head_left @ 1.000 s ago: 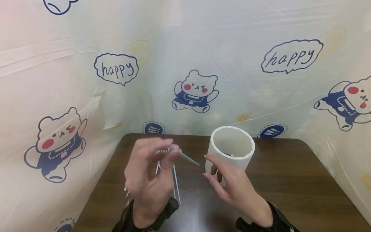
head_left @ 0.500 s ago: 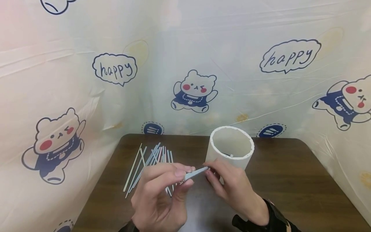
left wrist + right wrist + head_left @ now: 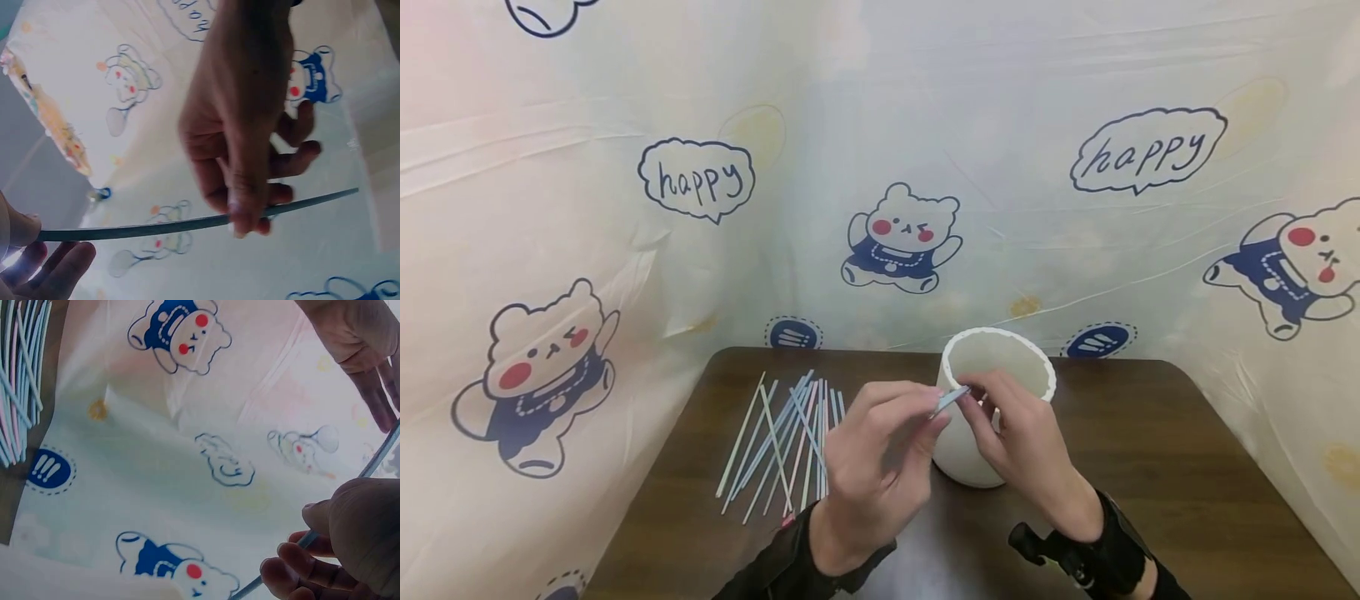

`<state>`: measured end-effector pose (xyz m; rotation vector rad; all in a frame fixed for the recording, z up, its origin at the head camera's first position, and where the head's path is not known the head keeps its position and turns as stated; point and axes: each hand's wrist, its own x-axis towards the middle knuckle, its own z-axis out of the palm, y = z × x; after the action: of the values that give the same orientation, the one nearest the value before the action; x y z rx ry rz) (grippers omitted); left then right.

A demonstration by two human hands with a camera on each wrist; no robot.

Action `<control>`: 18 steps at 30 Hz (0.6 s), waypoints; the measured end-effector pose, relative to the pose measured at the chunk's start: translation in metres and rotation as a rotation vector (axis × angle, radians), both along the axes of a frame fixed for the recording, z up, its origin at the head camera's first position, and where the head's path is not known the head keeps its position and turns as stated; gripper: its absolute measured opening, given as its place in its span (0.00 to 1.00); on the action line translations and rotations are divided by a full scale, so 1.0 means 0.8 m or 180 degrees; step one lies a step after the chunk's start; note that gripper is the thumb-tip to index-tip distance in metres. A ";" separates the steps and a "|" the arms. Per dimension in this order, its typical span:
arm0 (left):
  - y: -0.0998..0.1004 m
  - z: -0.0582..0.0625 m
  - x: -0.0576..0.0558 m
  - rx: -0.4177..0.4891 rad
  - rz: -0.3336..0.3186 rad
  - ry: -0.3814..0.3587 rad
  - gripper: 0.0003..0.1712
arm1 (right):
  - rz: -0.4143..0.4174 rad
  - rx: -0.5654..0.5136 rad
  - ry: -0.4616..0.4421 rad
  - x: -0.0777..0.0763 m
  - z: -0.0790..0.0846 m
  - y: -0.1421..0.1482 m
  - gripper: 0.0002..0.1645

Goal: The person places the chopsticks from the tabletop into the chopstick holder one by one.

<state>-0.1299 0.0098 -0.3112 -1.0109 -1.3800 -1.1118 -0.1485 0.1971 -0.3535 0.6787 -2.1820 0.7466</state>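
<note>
Between my two hands runs a thin pale-blue stick (image 3: 951, 401), strongly foreshortened in the head view. The left wrist view shows the stick (image 3: 150, 230) at length, slightly bowed and tapering away. My left hand (image 3: 880, 471) pinches one end between thumb and fingers. Farther along, my right hand (image 3: 1030, 454) pinches it too, and the stick (image 3: 252, 587) sticks out beyond those fingers in the right wrist view. Both hands are raised in front of a white cylindrical container (image 3: 966, 454), overlapping its near rim in the head view.
A loose pile of thin blue, pink and whitish sticks (image 3: 782, 442) lies on the left of the dark wooden table (image 3: 1165, 483). Behind the table hangs a pale curtain (image 3: 1015, 167) printed with bears. Dark straps with camera mounts (image 3: 1097, 550) sit at the wrists.
My right hand, apart from the stick at first, has come to pinch it. My left hand has moved right, and both hands are now higher, nearer the container's rim.
</note>
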 end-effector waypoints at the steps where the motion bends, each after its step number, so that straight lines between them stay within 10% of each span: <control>1: 0.004 -0.004 -0.004 -0.0066 0.0030 -0.0067 0.08 | -0.0019 0.0015 0.0018 -0.001 -0.002 0.001 0.15; 18: 0.044 -0.088 -0.063 -0.0937 0.0412 -0.0931 0.08 | -0.0382 0.0005 -0.0195 -0.008 -0.032 0.015 0.16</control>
<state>-0.1806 0.0448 -0.3817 -0.9742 -1.8599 -1.0064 -0.1546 0.2087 -0.3792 0.5266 -2.2570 0.7115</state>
